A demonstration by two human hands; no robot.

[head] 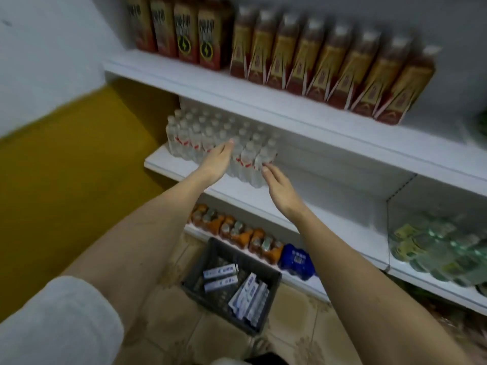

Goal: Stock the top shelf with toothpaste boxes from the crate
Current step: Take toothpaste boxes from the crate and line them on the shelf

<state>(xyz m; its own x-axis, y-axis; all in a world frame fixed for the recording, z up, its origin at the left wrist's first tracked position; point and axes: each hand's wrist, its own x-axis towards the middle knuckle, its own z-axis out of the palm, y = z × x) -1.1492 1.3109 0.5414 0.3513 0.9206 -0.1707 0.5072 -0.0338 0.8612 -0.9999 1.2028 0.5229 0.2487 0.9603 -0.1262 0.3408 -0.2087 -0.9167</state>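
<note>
A dark plastic crate stands on the tiled floor below me, holding several white and blue toothpaste boxes. More of the boxes lean in its right half. Both my arms reach forward over the crate. My left hand is open with straight fingers in front of the clear bottles. My right hand is open too, fingertips near the rightmost bottles. Neither hand holds anything. The top shelf is out of frame.
Clear small bottles fill the left of the middle white shelf. Red and gold drink cartons line the shelf above. Orange-labelled bottles and a blue pack sit on a lower shelf, green bottles at the right.
</note>
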